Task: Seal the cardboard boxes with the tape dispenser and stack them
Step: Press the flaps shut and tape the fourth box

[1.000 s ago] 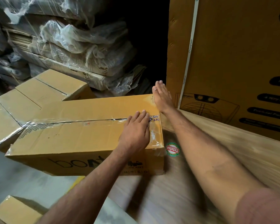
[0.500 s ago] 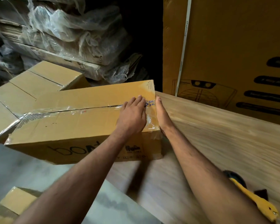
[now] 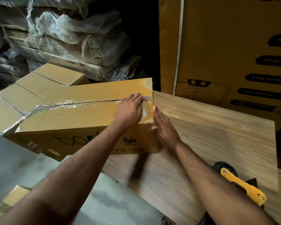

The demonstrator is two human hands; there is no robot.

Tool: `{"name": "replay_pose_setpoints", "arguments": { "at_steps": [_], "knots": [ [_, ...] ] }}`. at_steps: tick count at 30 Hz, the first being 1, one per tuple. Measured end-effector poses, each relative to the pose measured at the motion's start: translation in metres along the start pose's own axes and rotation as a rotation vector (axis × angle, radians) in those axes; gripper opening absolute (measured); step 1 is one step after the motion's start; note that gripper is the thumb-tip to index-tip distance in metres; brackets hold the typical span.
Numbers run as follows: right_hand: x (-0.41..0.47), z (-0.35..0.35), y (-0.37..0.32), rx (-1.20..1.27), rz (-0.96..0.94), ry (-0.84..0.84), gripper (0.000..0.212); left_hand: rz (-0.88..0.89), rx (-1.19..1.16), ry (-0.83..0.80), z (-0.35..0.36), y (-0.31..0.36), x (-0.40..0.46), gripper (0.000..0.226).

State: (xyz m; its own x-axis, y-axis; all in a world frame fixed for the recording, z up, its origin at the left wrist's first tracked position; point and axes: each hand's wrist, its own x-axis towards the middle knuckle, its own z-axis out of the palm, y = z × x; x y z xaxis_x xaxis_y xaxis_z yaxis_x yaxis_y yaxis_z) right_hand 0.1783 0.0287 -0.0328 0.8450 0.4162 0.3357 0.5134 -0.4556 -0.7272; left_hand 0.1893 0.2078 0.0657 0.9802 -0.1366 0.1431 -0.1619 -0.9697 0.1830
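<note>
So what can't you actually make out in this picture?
- Head view: tape end under the left hand, covered by its palm.
- Box right end face: hidden behind the right hand.
- Tape dispenser: partly behind the right forearm.
- Small handwriting near the box corner: too small to read.

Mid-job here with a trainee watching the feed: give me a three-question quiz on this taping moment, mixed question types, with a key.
1. True or false: the right hand holds the tape dispenser.
2. Where is the left hand? A) flat on top of the long cardboard box, B) on the wooden table, C) on the large printed carton.
3. Fill in: the right hand presses against the box's ____ face.

Key: 1 false, the dispenser lies on the table near the right forearm. 2 A. 3 end.
</note>
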Motion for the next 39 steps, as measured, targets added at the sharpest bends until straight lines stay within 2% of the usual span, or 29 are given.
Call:
{"name": "replay_pose_setpoints", "arguments": {
  "at_steps": [2, 5, 7, 9, 12, 16, 20, 23, 26, 28, 30, 32, 34, 36, 39],
  "knots": [
    [0.001, 0.0, -0.002, -0.013, 0.001, 0.006, 0.078, 0.004, -0.012, 0.014, 0.0, -0.001, 0.0, 0.049],
    [-0.009, 0.012, -0.009, -0.026, -0.053, 0.102, 0.068, -0.01, 0.018, 0.107, -0.001, 0.001, -0.002, 0.046],
    [-0.018, 0.026, -0.015, 0.023, -0.004, 0.106, 0.07, -0.033, 0.068, 0.173, -0.003, 0.003, -0.006, 0.043],
    [-0.021, 0.034, -0.019, -0.029, 0.035, 0.135, 0.075, -0.04, 0.096, 0.178, -0.005, 0.006, -0.008, 0.041],
    [-0.024, 0.029, -0.019, -0.185, -0.015, 0.145, 0.082, -0.05, 0.061, 0.149, -0.004, 0.008, -0.008, 0.039],
    [-0.027, 0.009, -0.022, -0.15, 0.008, 0.086, 0.071, -0.097, 0.013, 0.114, -0.007, 0.012, -0.006, 0.042],
    [-0.009, -0.02, -0.034, -0.068, -0.012, 0.293, 0.057, -0.224, 0.035, -0.063, -0.012, 0.037, 0.002, 0.068],
    [0.016, -0.034, -0.046, -0.072, -0.013, 0.363, 0.05, -0.193, 0.117, -0.128, -0.011, 0.043, -0.005, 0.075],
    [0.036, -0.041, -0.062, -0.134, -0.004, 0.396, 0.042, -0.109, 0.11, -0.164, -0.023, 0.042, -0.02, 0.071],
    [0.046, -0.04, -0.076, -0.159, 0.022, 0.361, 0.037, -0.01, 0.094, -0.164, -0.032, 0.041, -0.038, 0.067],
    [0.058, -0.038, -0.094, -0.204, 0.025, 0.251, 0.039, 0.119, 0.051, -0.165, -0.037, 0.033, -0.065, 0.066],
    [0.069, -0.035, -0.105, -0.379, 0.025, 0.081, 0.039, 0.249, 0.009, -0.176, -0.041, 0.014, -0.092, 0.074],
    [0.073, -0.027, -0.113, -0.564, 0.142, -0.153, 0.046, 0.35, -0.012, -0.187, -0.045, -0.013, -0.112, 0.079],
    [0.069, -0.015, -0.121, -0.654, 0.317, -0.308, 0.054, 0.371, -0.014, -0.183, -0.047, -0.039, -0.128, 0.079],
    [0.059, 0.011, -0.14, -0.727, 0.427, -0.258, 0.059, 0.295, 0.006, -0.137, -0.042, -0.065, -0.152, 0.069]
  ]
}}
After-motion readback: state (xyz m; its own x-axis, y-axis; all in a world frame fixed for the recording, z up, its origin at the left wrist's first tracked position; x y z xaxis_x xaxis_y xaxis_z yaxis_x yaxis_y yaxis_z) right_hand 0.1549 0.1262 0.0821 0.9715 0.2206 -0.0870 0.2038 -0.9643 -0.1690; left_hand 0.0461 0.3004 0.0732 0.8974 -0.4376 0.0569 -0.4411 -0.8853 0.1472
